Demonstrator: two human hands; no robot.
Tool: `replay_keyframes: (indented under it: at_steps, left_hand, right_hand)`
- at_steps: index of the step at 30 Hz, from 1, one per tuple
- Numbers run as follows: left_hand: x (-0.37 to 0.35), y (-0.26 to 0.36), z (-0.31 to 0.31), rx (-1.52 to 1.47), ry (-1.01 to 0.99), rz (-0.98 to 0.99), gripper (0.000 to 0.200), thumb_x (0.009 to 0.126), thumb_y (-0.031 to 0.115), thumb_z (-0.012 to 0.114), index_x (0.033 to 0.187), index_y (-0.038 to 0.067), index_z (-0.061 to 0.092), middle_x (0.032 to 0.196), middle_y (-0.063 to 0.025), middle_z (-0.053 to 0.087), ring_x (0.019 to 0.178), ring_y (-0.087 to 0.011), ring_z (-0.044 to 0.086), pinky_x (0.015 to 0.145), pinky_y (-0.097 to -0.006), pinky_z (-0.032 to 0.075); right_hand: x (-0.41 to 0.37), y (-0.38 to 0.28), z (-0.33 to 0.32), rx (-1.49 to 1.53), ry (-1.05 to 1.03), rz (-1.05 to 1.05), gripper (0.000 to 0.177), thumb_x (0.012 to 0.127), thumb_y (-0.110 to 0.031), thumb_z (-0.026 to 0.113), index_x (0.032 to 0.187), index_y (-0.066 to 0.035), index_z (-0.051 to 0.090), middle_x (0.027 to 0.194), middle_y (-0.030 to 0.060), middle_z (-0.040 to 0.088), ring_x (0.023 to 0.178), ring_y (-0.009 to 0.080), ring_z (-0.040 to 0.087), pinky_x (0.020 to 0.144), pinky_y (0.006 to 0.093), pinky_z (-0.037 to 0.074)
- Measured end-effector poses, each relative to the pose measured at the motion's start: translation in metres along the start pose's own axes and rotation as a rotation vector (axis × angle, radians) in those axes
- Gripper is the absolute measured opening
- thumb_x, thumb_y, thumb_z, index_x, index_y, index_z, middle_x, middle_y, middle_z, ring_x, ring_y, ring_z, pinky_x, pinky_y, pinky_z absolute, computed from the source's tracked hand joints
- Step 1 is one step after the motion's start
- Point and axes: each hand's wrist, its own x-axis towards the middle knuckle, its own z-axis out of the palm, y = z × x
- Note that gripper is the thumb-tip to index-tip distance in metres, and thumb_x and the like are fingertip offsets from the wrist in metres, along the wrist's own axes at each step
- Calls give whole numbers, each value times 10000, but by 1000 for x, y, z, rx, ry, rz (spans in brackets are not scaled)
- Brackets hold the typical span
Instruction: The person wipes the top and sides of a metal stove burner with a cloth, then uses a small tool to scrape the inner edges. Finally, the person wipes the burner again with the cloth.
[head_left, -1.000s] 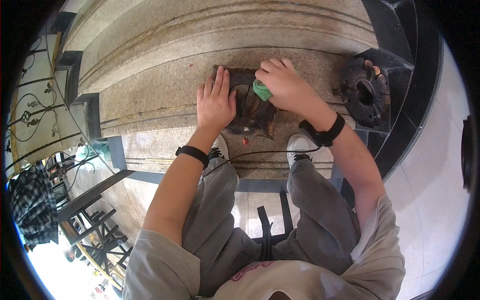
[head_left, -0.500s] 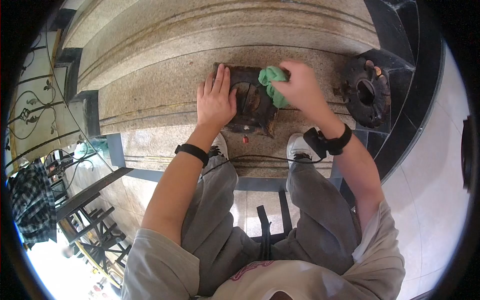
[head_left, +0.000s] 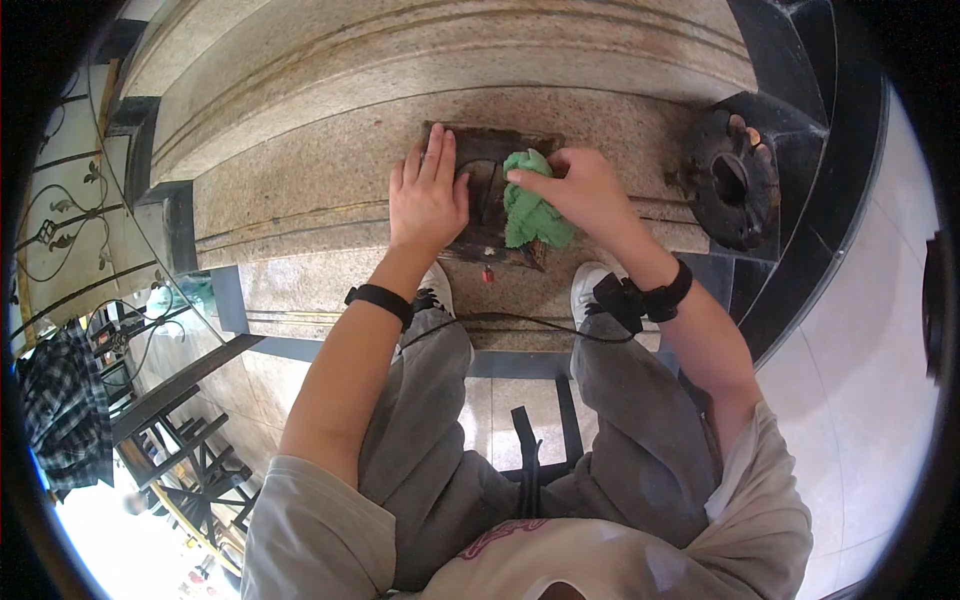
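Note:
A dark, rusty square metal plate (head_left: 487,160) lies on a granite step (head_left: 320,170). My left hand (head_left: 426,200) presses flat on the plate's left side, fingers spread. My right hand (head_left: 583,190) grips a green cloth (head_left: 530,210) and holds it against the plate's right part. The cloth hangs down over the plate's near edge. Both wrists carry black bands.
A round, rusty metal flange (head_left: 735,180) sits on the black stone to the right. A thin black cable (head_left: 520,320) runs across the lower step by my white shoes. An ornate iron railing (head_left: 60,220) and black metal frames stand at the left.
My right hand has moved the green cloth across the plate, from its upper right toward its middle and near edge. The left hand has stayed pressed on the plate.

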Motion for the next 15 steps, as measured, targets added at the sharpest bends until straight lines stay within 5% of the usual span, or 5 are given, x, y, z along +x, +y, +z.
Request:
replay_keyframes:
  at_steps: [6,15]
  left_hand:
    - [0,0,0,4,2,9,604,949,243,606,1491,13,469,1543,-159,480,1284,-366,542,1040,-488,434]
    - [1,0,0,23,-16,7,603,954,247,593,1494,13,463,1541,-162,482,1287,-365,542,1055,-485,419]
  right_hand:
    - [-2,14,-4,-12,9,-106,648,759,-516,827,997,76,717,901,241,702,846,321,707,760,401,551]
    - [-2,29,-10,173,-84,-94,519,787,-344,842,1071,72,715,948,185,731,847,247,709,752,365,559]
